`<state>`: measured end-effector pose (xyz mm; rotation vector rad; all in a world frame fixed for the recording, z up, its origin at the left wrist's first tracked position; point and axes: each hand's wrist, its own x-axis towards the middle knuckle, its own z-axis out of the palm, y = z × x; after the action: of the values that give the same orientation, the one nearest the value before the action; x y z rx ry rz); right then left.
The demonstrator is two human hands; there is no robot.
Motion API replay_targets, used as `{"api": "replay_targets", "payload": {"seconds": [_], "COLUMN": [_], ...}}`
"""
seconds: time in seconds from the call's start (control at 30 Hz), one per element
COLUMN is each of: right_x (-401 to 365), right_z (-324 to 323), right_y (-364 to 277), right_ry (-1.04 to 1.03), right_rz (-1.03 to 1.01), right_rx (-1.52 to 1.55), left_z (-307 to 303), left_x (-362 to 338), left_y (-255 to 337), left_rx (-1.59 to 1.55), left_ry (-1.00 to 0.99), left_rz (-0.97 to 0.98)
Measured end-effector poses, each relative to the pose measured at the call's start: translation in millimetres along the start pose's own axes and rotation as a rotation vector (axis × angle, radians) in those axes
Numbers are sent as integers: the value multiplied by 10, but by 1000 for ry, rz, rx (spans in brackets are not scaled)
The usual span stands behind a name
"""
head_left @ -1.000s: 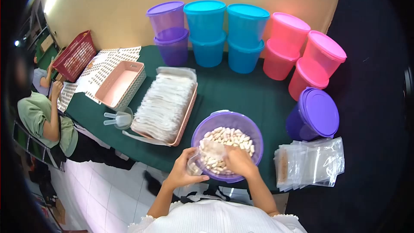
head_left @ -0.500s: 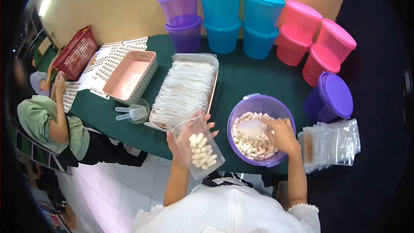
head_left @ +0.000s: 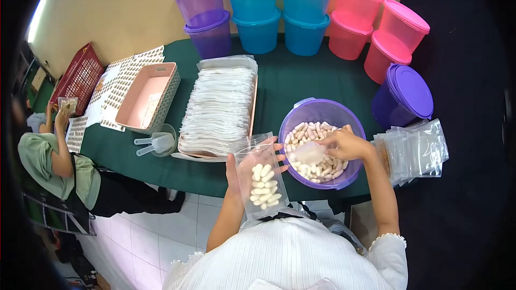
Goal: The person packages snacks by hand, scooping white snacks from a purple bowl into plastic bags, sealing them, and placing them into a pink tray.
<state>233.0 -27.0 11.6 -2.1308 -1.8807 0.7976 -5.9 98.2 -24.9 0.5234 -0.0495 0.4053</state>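
My left hand [head_left: 233, 178] holds up a clear plastic bag [head_left: 248, 201], its fingers spread behind the film. Whitish capsule-shaped pieces [head_left: 265, 185] lie in the lower part of this bag. Over the purple tub [head_left: 359, 134], my right hand [head_left: 348, 145] is closed on the handle of a translucent scoop [head_left: 310, 153]. The scoop's bowl rests among many more such pieces [head_left: 315, 130] inside the tub; whether it is loaded is hard to make out. The bag hangs just left of the tub, apart from the scoop.
A long tray of packed white sachets [head_left: 217, 113] stands behind my left hand. Flat clear bags [head_left: 414, 153] lie right of the tub, beside a lidded purple tub [head_left: 403, 96]. Spare scoops [head_left: 156, 143] sit near a pink basket [head_left: 172, 88]. A co-worker [head_left: 48, 156] is at left.
The view has shifted, with the table's far things sitting higher. My left hand and bag are nearer the tub. The scoop is still among the pieces, turned a little.
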Motion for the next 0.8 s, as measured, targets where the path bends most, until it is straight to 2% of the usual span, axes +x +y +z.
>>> {"api": "replay_targets", "payload": {"seconds": [0.07, 0.17, 0.2, 0.23, 0.3, 0.43, 0.5, 0.77, 0.8], "right_x": [-62, -146, -148, -147, -138, -134, -104, -214, -235], "right_z": [25, 0, -33, -16, -19, -58, -1, -337, -427], "right_y": [95, 218, 233, 230, 203, 57, 173, 44, 2], "right_ry": [-141, -140, -229, -233, -264, -263, -125, 17, 19], "right_rz": [15, -31, 61, 62, 189, 291, 76, -26, -16], "right_rx": [21, 41, 156, 160, 352, 404, 312, 428, 398], "left_z": [-20, -44, -38, -34, -32, -35, -36, 41, 72], "left_x": [14, 14, 17, 12, 4, 6, -5, -26, -32], "left_y": [7, 10, 11, 9, 1, -16, -16, 5, -11], "left_rx": [-9, 32, 59, 86, 100, 106, 118, 335, 598], "left_ry": [-6, -16, -1, 12, 14, 15, 20, -20, 11], "left_rz": [3, -3, -6, -9, -7, 6, 11, 34, 83]}}
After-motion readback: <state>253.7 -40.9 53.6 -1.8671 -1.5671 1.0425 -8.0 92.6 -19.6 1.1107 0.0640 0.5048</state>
